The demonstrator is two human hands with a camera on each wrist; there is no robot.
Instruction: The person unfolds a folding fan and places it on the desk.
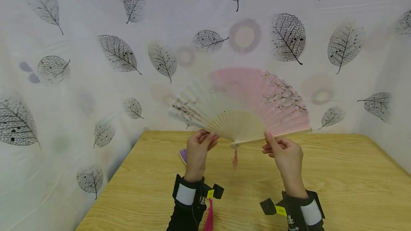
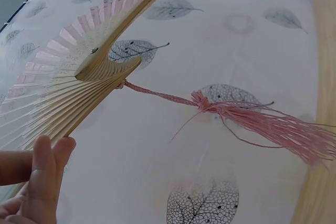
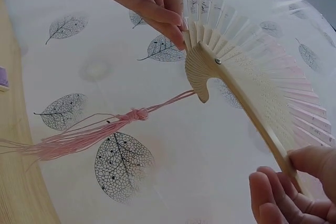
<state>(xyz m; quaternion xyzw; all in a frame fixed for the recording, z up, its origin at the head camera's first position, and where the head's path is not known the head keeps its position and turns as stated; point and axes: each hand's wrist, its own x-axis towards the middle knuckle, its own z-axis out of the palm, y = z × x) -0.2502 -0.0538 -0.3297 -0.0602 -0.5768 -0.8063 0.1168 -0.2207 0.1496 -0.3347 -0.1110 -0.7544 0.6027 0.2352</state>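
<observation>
A folding fan (image 1: 237,99), pale cream turning to pink with dark blossom branches, is spread wide above the table in the head view. My left hand (image 1: 197,152) pinches its left outer rib between thumb and fingers. On the other side, my right hand (image 1: 287,154) pinches the right guard stick. Both wrist views show the wooden ribs (image 2: 79,103) meeting at a metal rivet. From the fan's pivot end hangs a pink tassel (image 3: 89,137).
The wooden table (image 1: 340,181) lies below, with a leaf-printed white curtain (image 1: 199,10) behind and beside it. A purple-topped item (image 1: 183,155) is partly hidden behind my left hand. Near my left wrist lies a magenta tassel (image 1: 209,216).
</observation>
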